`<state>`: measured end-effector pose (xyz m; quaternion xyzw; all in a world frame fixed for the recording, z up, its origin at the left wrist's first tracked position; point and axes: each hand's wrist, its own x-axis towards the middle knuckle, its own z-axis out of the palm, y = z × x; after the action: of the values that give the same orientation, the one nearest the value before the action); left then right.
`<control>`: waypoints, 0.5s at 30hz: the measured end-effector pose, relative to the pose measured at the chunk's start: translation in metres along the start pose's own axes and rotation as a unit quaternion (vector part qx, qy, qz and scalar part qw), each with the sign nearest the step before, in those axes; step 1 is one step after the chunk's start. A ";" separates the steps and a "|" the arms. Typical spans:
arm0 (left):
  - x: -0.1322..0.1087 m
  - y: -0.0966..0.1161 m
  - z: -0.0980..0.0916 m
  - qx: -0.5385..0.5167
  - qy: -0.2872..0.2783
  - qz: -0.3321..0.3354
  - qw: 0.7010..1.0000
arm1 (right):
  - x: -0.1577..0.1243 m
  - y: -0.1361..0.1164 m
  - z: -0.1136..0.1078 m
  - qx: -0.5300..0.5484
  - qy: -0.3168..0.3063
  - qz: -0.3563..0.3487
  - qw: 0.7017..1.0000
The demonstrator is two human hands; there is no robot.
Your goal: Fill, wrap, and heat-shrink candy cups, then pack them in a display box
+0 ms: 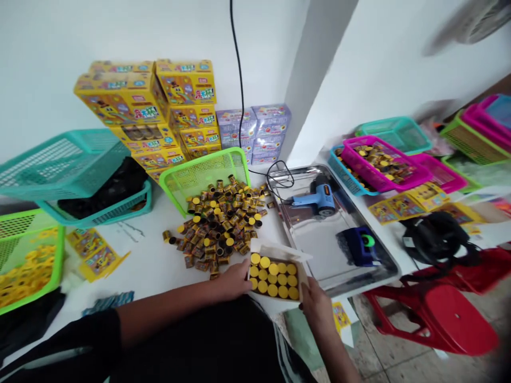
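Observation:
Between my two hands is an open cardboard box (pixel 305 287) at the table's front edge, its white flap (pixel 275 249) raised at the back. Rows of small cups with yellow lids (pixel 272 279) fill it. My left hand (pixel 235 279) grips the box's left side, fingers partly hidden behind it. On the right end, my right hand (pixel 316 303) is closed around the box wall. Just behind the box, a heap of small brown-and-gold cups (pixel 219 223) spills from a tipped lime-green basket (pixel 207 170).
A metal tray (pixel 319 255) to the right holds a blue heat gun (pixel 315 199) and a tape dispenser (pixel 359 244). Yellow boxes (pixel 147 111) and purple boxes (pixel 255 133) stack along the wall. Teal baskets (pixel 67 165) stand left; a red stool (pixel 451 316) is at right.

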<state>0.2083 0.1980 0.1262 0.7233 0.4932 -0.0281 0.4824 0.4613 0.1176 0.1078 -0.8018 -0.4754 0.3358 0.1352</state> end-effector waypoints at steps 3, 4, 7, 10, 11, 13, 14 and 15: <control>-0.001 -0.031 0.009 0.017 -0.008 -0.012 1.000 | 0.004 -0.006 0.035 0.021 -0.021 0.023 0.999; 0.000 -0.037 0.013 0.018 -0.008 -0.010 1.000 | 0.006 -0.007 0.043 0.021 -0.018 0.030 0.999; 0.003 -0.049 0.020 0.013 -0.011 0.013 1.000 | 0.008 -0.008 0.054 0.034 -0.008 0.061 0.998; -0.004 -0.065 0.025 0.007 -0.014 0.044 0.999 | -0.002 -0.001 0.055 0.065 0.014 0.092 0.993; -0.009 -0.074 0.027 0.010 -0.016 0.054 0.998 | -0.011 0.003 0.056 0.080 0.031 0.104 0.991; -0.023 -0.099 0.032 0.023 -0.023 0.070 0.997 | -0.035 0.014 0.062 0.104 0.071 0.133 0.983; -0.032 -0.114 0.035 0.035 -0.026 0.076 0.996 | -0.050 0.020 0.068 0.106 0.079 0.148 0.980; -0.041 -0.129 0.038 0.049 -0.029 0.082 0.995 | -0.066 0.024 0.076 0.096 0.074 0.159 0.980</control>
<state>0.1080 0.1479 0.0404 0.7828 0.4164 -0.0332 0.4613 0.4057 0.0410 0.0663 -0.8731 -0.2961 0.3366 0.1917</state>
